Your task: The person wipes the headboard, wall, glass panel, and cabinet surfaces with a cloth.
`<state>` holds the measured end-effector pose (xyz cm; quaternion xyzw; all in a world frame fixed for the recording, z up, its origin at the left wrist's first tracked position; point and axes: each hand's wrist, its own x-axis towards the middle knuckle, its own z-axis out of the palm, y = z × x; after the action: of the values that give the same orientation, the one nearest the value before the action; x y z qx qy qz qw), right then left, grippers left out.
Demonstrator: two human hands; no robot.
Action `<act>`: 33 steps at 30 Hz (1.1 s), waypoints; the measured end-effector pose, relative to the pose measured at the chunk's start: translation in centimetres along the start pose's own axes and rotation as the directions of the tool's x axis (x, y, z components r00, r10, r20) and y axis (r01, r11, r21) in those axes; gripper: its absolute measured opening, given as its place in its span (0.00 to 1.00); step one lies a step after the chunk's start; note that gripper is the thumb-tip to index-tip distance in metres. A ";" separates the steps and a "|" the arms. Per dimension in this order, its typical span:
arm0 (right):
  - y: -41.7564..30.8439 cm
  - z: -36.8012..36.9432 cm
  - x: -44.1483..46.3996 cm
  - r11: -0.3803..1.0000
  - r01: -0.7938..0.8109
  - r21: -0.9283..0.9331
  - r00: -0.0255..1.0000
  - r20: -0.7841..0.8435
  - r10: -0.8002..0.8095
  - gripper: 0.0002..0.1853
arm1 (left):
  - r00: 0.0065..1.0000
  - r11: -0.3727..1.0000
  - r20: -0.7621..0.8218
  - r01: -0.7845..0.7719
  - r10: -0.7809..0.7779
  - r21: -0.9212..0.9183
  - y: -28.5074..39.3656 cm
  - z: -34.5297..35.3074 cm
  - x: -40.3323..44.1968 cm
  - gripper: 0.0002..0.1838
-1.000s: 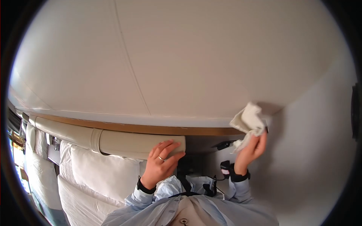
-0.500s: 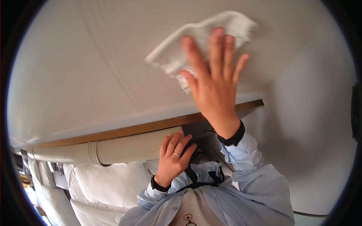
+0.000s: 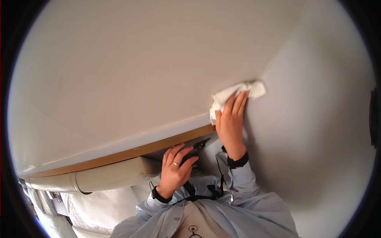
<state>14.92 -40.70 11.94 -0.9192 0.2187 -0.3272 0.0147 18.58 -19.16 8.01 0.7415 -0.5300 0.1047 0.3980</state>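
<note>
A white cloth lies bunched in the corner where the pale flat surface meets the grey side wall. My right hand presses on it, fingers close together and partly covering it. Lower and to the left, my left hand has slightly bent fingers held apart, with nothing seen in them. Its fingertips are near the brown edge strip of the surface; I cannot tell whether they touch it.
The grey wall rises on the right. Below the brown strip runs a cream padded headboard, with white pillows beneath it at lower left. A small black fitting sits under the strip, near my left hand.
My right hand has brought the cloth down and rightward, from the open surface into the corner by the wall. Its fingers have drawn together and the cloth is more bunched.
</note>
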 end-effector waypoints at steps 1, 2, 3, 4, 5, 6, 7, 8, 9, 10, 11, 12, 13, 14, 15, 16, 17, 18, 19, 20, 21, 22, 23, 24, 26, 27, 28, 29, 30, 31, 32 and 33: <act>0.2 0.6 -0.3 0.999 0.038 -0.015 0.999 0.013 -0.037 0.38 | 1.000 1.000 -0.023 0.000 0.000 -0.005 -0.3 -0.1 -0.3 0.17; 0.1 1.1 -0.9 0.997 0.069 -0.023 0.997 0.030 -0.068 0.38 | 1.000 1.000 -0.016 0.013 -0.013 -0.001 -0.5 -0.3 -0.9 0.17; -0.8 0.8 -0.4 0.997 0.072 -0.012 0.997 0.036 -0.071 0.38 | 0.999 1.000 -0.025 0.020 -0.020 0.001 -0.7 -0.5 -1.3 0.17; -1.6 0.0 0.8 0.996 0.079 0.051 0.996 -0.040 -0.077 0.38 | 0.999 1.000 -0.033 0.021 -0.021 0.008 -0.9 -0.3 -1.5 0.17; -2.6 -1.0 1.9 0.990 0.089 0.106 0.991 -0.110 -0.077 0.38 | 0.999 1.000 -0.029 0.027 -0.026 0.011 -1.1 -0.6 -1.7 0.17; -3.3 -1.7 2.9 0.990 0.088 0.109 0.992 -0.101 -0.077 0.38 | 0.998 0.999 -0.045 0.043 -0.042 0.027 -1.2 -0.9 -1.9 0.17; -3.7 -2.2 3.9 0.986 0.103 0.128 0.986 -0.140 -0.085 0.38 | 0.996 0.997 -0.064 0.064 -0.061 0.044 -0.9 -0.9 -2.2 0.17; -4.1 -2.2 4.1 0.982 0.117 0.149 0.980 -0.179 -0.090 0.38 | 0.995 0.996 -0.062 0.079 -0.076 0.045 -0.7 -1.0 -2.6 0.17; -3.8 -1.5 3.3 0.983 0.127 0.131 0.983 -0.148 -0.107 0.36 | 0.993 0.991 -0.069 0.101 -0.095 0.089 -0.6 -1.3 -2.9 0.17; -3.7 -0.2 1.9 0.981 0.139 0.137 0.982 -0.147 -0.119 0.36 | 0.990 0.984 -0.087 0.122 -0.111 0.133 -0.7 -1.5 -2.9 0.17; -3.8 1.2 -0.3 0.982 0.156 0.103 0.987 -0.038 -0.153 0.35 | 0.988 0.980 -0.086 0.142 -0.130 0.143 -0.7 -1.7 -3.3 0.17; -4.6 1.3 -1.0 0.982 0.177 0.071 0.981 0.069 -0.182 0.34 | 0.986 0.978 -0.096 0.149 -0.136 0.147 -0.7 -2.0 -3.5 0.17; -5.2 1.5 -1.1 0.979 0.139 0.146 0.990 0.013 -0.142 0.33 | 0.989 0.974 -0.090 0.135 -0.121 0.181 -0.8 -2.3 -3.6 0.17; -5.2 1.4 -0.6 0.977 0.146 0.155 0.989 0.011 -0.149 0.33 | 0.991 0.969 -0.078 0.122 -0.108 0.216 -1.0 -2.9 -3.8 0.17; -5.6 0.2 1.1 0.970 0.187 0.152 0.982 -0.059 -0.180 0.36 | 0.990 0.965 -0.082 0.129 -0.113 0.230 -1.1 -3.2 -3.9 0.17; -6.1 -1.1 3.0 0.962 0.228 0.151 0.969 -0.128 -0.210 0.39 | 0.989 0.977 -0.084 0.130 -0.118 0.166 -1.0 -3.5 -4.1 0.17; -6.9 -2.5 5.1 0.947 0.291 0.139 0.944 -0.199 -0.261 0.38 | 0.988 0.986 -0.090 0.137 -0.128 0.100 -0.8 -3.8 -4.3 0.17; -7.9 -3.9 6.7 0.926 0.357 0.122 0.909 -0.273 -0.314 0.38 | 0.985 0.981 -0.103 0.154 -0.142 0.117 -0.4 -4.2 -4.4 0.17; -9.4 -4.2 7.1 0.919 0.372 0.130 0.898 -0.302 -0.321 0.36 | 0.988 0.984 -0.121 0.112 -0.095 0.142 -0.1 -5.0 -4.5 0.17; -10.6 -3.5 6.1 0.910 0.389 0.144 0.893 -0.300 -0.335 0.36 | 0.989 0.984 -0.139 0.068 -0.044 0.168 0.1 -5.8 -4.8 0.17; -11.6 -2.7 4.3 0.876 0.456 0.156 0.889 -0.126 -0.440 0.36 | 0.986 0.982 -0.160 0.076 -0.048 0.170 0.1 -6.6 -4.9 0.17; -12.1 -1.9 2.9 0.838 0.518 0.174 0.846 0.044 -0.532 0.35 | 0.983 0.980 -0.175 0.084 -0.053 0.178 -0.1 -7.4 -4.9 0.17; -12.3 -1.0 2.0 0.828 0.533 0.175 0.836 0.038 -0.547 0.35 | 0.979 0.969 -0.192 0.111 -0.068 0.220 -0.5 -8.2 -5.0 0.16; -12.7 -0.6 1.4 0.784 0.582 0.216 0.774 0.149 -0.616 0.34 | 0.974 0.955 -0.209 0.140 -0.086 0.260 -0.9 -8.9 -5.1 0.16; -12.9 -0.4 1.0 0.733 0.624 0.270 0.686 0.261 -0.679 0.34 | 0.970 0.946 -0.214 0.172 -0.114 0.275 -1.8 -9.8 -5.9 0.14; -13.6 -2.0 2.4 0.729 0.634 0.257 0.703 0.201 -0.682 0.34 | 0.968 0.945 -0.222 0.177 -0.116 0.274 -1.9 -10.2 -6.1 0.14; -14.7 -3.4 3.7 0.731 0.638 0.242 0.722 0.139 -0.677 0.35 | 0.968 0.946 -0.224 0.175 -0.115 0.273 -2.1 -10.6 -6.6 0.14; -16.1 -4.5 4.9 0.737 0.636 0.229 0.750 0.045 -0.660 0.35 | 0.969 0.949 -0.225 0.159 -0.098 0.273 -2.2 -10.6 -6.8 0.11; -17.4 -4.5 5.5 0.743 0.628 0.231 0.756 0.044 -0.653 0.35 | 0.972 0.949 -0.216 0.152 -0.094 0.275 -2.3 -10.5 -7.3 0.11; -18.6 -4.4 6.2 0.743 0.640 0.193 0.766 -0.092 -0.636 0.35 | 0.970 0.962 -0.222 0.147 -0.096 0.229 -2.4 -10.3 -7.5 0.11; -19.7 -4.4 6.4 0.746 0.648 0.150 0.758 -0.225 -0.613 0.35 | 0.968 0.974 -0.230 0.140 -0.097 0.179 -2.5 -10.3 -7.6 0.10; -20.0 -3.9 5.4 0.717 0.668 0.201 0.744 -0.176 -0.644 0.34 | 0.966 0.974 -0.246 0.130 -0.082 0.186 -2.8 -10.1 -7.9 0.10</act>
<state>24.19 -24.38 21.62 -0.9109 -0.1641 -0.3786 0.0034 20.37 -6.18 8.78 0.7873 -0.4250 0.2236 0.3867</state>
